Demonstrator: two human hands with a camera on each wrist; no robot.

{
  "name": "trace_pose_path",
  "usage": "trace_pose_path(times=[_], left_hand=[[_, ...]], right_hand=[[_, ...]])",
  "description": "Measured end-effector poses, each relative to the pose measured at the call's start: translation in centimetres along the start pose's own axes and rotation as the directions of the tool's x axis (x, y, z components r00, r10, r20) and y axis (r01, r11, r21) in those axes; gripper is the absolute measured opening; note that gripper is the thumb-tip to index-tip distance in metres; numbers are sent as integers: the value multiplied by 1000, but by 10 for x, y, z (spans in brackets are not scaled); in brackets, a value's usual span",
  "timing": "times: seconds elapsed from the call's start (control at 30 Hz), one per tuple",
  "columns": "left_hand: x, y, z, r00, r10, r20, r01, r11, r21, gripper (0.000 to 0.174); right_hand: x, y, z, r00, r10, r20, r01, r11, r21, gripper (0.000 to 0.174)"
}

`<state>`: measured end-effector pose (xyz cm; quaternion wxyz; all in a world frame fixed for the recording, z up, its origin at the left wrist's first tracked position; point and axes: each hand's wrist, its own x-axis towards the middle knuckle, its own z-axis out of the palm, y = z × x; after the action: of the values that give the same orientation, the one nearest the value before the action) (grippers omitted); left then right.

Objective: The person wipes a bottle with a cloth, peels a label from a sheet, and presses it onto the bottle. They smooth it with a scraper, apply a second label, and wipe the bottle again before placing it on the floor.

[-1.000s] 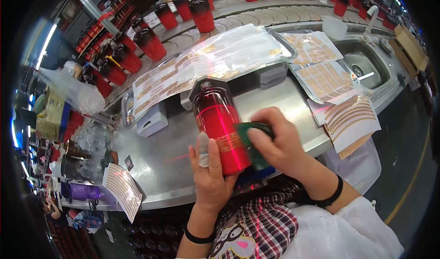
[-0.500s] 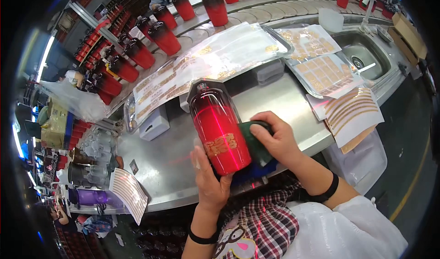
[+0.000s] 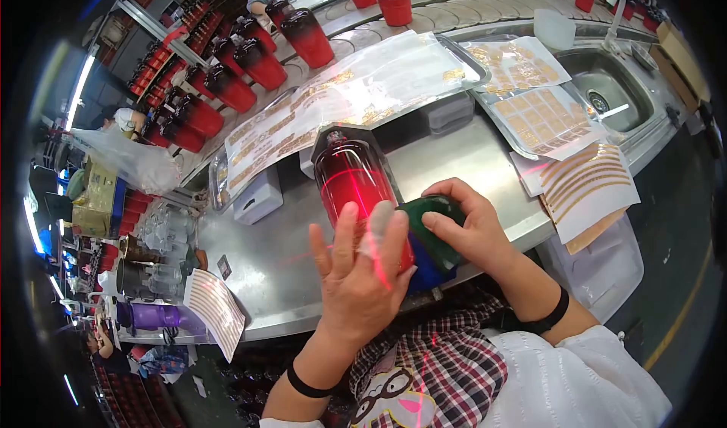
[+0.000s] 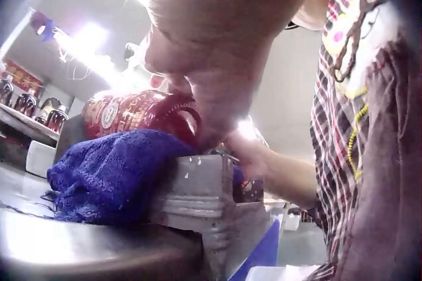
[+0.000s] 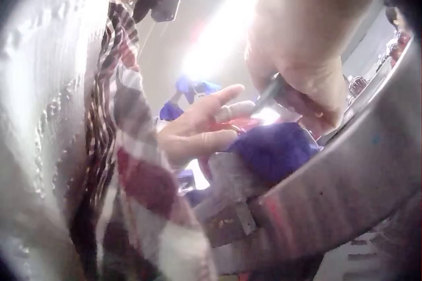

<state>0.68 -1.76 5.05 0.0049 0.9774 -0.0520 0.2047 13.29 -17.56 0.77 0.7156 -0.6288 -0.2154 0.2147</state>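
A red bottle with a dark top lies tilted in a holder at the middle of the bench, neck pointing away from me. My left hand rests on its lower face with fingers spread, one of them wrapped in white. The fingers cover the gold decal area. To the right of the bottle, my right hand grips a dark green pad, thumb on top. A blue cloth lies under the bottle in the left wrist view, over the grey holder.
Decal sheets lie on a tray behind the bottle, with more sheets at the right. Striped decal strips overhang the right edge. A sink is beyond. Red bottles line the conveyor. A purple bottle is at left.
My left hand has moved from the bottle's left side onto its front, covering the gold decal. The right hand has drawn the green pad slightly right. Bottles on the conveyor have shifted right.
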Motion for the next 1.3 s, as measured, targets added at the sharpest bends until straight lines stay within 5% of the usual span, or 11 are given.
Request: trace_pose_path(times=[0.17, 0.3, 0.43, 0.53, 0.63, 0.77, 0.87, 0.97, 1.1, 1.3], left_hand=[[-29, -10, 22, 966, -115, -233, 78, 984, -162, 82], [-30, -8, 20, 976, -123, -178, 109, 991, -83, 78], [-26, -6, 12, 993, -46, -105, 50, 998, 42, 77], [-16, -1, 9, 997, 8, -70, 1, 992, 123, 73], [-6, -3, -2, 1000, -10, -21, 8, 994, -111, 64], [-18, -17, 10, 948, -257, -188, 164, 900, -403, 53], [-11, -17, 13, 899, -416, -137, 287, 795, -534, 51], [0, -16, 26, 854, -515, -69, 258, 536, -804, 55], [4, -13, 36, 846, -531, -50, 236, 457, -858, 61], [4, -12, 39, 840, -540, -63, 230, 458, -858, 62]], right_hand=[[19, -19, 5, 954, -119, 277, 164, 975, -147, 34], [33, -20, 11, 908, -419, -8, 375, 821, -431, 31], [18, -21, 3, 979, -201, 19, 201, 964, -176, 27], [12, -10, 1, 982, -187, -24, 181, 971, -156, 27], [9, -12, -3, 986, -163, -35, 151, 963, -221, 27], [7, -20, -7, 980, -174, 101, 188, 970, -153, 27], [4, -28, -5, 980, -177, 91, 196, 935, -294, 28], [6, -24, 3, 779, -587, 219, 577, 537, -616, 37], [-3, -18, 12, 703, -567, 428, 685, 382, -620, 54], [-2, -16, 11, 722, -529, 447, 654, 309, -690, 51]])
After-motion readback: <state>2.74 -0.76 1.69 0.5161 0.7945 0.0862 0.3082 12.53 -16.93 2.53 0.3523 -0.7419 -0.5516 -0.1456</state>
